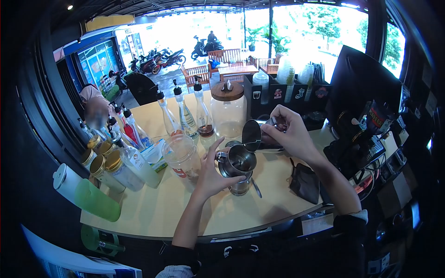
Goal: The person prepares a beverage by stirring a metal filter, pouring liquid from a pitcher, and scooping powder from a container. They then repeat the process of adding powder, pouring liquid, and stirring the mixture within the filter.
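Left hand (pixel 214 172): thumb and forefinger spread around a metal cup (pixel 242 157), centre of my view; whether they grip, I cannot tell. Right hand (pixel 291 130): fingers clamped on a tilted metal vessel (pixel 251 135), the cup's one o'clock. Clear plastic tumbler (pixel 178 155), nine o'clock. Wooden-lidded jar (pixel 228 113), twelve. Dark pouch (pixel 306 184), four.

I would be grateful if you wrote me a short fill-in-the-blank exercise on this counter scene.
1. The person's ____ hand holds a metal vessel at the rim of the metal cup.
2. From the person's viewpoint, the clear plastic cup stands to the ____ of the metal cup.
3. The big clear jar has a lid coloured ____.
4. The large bottle at the counter's left end is white above and ____ below.

Missing words: right; left; brown; green.
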A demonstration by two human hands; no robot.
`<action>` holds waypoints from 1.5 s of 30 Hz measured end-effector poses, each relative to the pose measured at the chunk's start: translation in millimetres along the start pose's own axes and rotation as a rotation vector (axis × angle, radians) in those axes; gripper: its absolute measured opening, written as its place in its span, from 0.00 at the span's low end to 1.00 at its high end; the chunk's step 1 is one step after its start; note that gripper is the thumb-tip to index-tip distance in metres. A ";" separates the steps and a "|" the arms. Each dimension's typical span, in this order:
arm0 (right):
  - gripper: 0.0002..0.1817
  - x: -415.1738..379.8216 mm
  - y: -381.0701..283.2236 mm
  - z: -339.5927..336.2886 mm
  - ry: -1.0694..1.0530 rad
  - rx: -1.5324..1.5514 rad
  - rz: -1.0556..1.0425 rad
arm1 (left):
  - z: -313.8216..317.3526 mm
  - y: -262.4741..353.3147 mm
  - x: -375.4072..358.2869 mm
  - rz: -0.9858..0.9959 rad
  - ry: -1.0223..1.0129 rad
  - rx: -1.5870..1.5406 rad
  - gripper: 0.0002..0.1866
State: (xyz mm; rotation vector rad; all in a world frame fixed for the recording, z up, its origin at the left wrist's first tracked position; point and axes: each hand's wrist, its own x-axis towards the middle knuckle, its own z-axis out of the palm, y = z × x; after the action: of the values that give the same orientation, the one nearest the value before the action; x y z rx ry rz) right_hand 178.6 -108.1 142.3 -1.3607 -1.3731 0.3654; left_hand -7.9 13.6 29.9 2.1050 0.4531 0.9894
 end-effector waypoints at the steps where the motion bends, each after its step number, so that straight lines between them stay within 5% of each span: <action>1: 0.12 -0.2 -0.4 0.2 -0.001 0.001 -0.001 | -1.0 0.6 -0.2 -0.018 -0.016 -0.004 0.59; 45: 0.11 -14.4 -13.8 4.2 0.011 -0.008 -0.038 | 18.8 -9.7 -6.6 0.208 0.194 0.243 0.57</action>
State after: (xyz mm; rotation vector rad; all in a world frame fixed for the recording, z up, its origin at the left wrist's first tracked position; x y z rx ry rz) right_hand 164.3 -122.3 145.4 -1.3395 -1.3905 0.3264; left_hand 2.4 7.0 11.4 2.3178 0.4765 1.3237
